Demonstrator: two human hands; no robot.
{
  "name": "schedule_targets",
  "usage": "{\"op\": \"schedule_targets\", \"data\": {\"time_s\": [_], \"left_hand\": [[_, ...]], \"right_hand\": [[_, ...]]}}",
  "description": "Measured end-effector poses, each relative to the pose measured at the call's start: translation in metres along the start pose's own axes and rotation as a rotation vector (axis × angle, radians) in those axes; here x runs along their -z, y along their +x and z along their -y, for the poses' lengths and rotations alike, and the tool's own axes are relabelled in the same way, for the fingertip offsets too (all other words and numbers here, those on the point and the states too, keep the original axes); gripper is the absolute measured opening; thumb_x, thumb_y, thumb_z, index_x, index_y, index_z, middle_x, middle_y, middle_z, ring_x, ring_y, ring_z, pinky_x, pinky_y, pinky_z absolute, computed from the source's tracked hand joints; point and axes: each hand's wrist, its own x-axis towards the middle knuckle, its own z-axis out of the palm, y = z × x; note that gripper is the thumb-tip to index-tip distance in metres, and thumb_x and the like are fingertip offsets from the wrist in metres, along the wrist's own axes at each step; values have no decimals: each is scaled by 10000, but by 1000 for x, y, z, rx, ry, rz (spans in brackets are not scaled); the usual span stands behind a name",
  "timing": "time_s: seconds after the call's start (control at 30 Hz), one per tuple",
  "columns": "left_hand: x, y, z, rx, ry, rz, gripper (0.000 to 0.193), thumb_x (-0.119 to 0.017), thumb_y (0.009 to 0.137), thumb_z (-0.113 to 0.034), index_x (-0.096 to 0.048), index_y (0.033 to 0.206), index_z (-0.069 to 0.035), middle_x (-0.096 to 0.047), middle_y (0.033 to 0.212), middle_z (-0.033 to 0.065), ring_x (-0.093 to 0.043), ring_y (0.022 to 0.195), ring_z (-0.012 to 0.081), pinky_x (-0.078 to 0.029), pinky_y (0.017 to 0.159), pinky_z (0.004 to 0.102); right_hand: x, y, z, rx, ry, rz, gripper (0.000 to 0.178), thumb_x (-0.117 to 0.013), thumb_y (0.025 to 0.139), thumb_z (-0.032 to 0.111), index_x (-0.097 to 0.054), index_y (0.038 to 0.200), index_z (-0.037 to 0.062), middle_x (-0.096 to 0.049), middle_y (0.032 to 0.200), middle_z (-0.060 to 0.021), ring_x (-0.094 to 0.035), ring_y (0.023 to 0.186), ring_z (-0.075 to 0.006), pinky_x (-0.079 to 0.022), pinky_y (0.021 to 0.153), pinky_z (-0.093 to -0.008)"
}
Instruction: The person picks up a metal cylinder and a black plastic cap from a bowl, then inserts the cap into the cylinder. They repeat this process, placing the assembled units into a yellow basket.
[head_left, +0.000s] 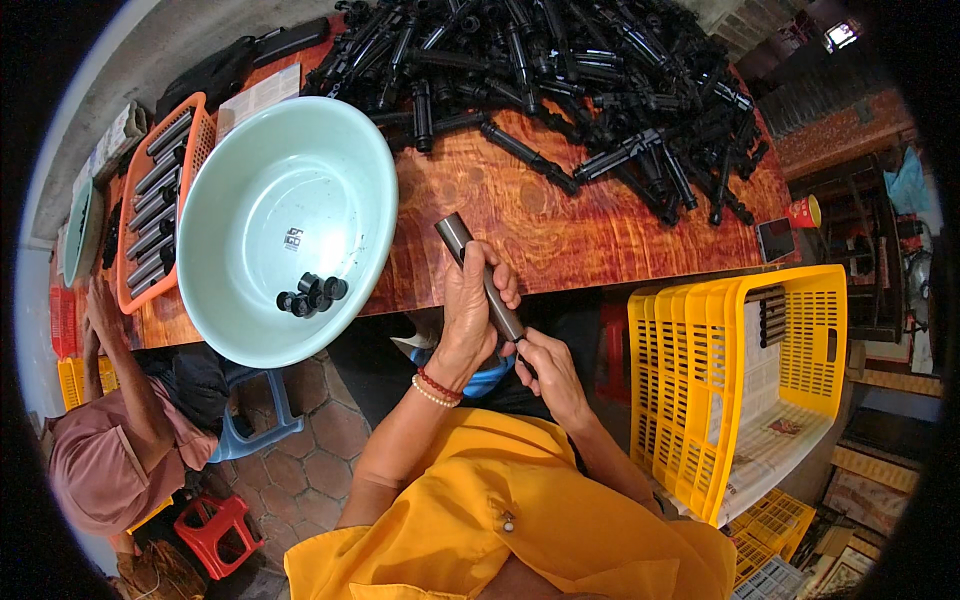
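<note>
Both hands (480, 305) (548, 368) grip a tube (478, 273) (black caps (312, 293) in basin (250, 190)).

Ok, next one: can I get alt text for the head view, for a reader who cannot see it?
A person in a yellow shirt holds a grey metal tube in the left hand, the right hand at its lower end, over a reddish wooden table. On it sit a pale green plastic basin and a heap of black tubular parts; a yellow slatted crate stands right.
</note>
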Motion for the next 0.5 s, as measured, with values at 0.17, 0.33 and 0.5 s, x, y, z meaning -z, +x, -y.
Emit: {"op": "schedule_targets", "data": {"time_s": [0.17, 0.33, 0.5], "left_hand": [[-3, 1, -1, 13, 48, -34, 356, -518, 915, -458, -428, 850, -120, -419, 631, -14, -421, 538, 81, -394, 480, 211], [-3, 2, -1, 13, 56, -61, 355, -508, 920, -464, -430, 847, -125, -407, 629, -22, -402, 546, 75, -369, 487, 210], [-2, 4, 1, 0, 61, -69, 363, -519, 912, -471, -428, 851, -125, -413, 634, -21, -401, 551, 81, -368, 491, 215]], "right_hand": [[-1, 2, -1, 19, -71, -48, 294, -433, 883, 221, -578, 763, -5, -410, 526, -8, -385, 473, -101, -313, 462, -265], [-1, 8, -11, 28, -107, -79, 286, -441, 865, 230, -569, 739, 8, -408, 520, -10, -382, 470, -106, -319, 463, -277], [-1, 13, -17, 64, -187, -109, 305, -434, 862, 271, -572, 740, 28, -402, 518, -8, -391, 481, -124, -327, 472, -298]]}}
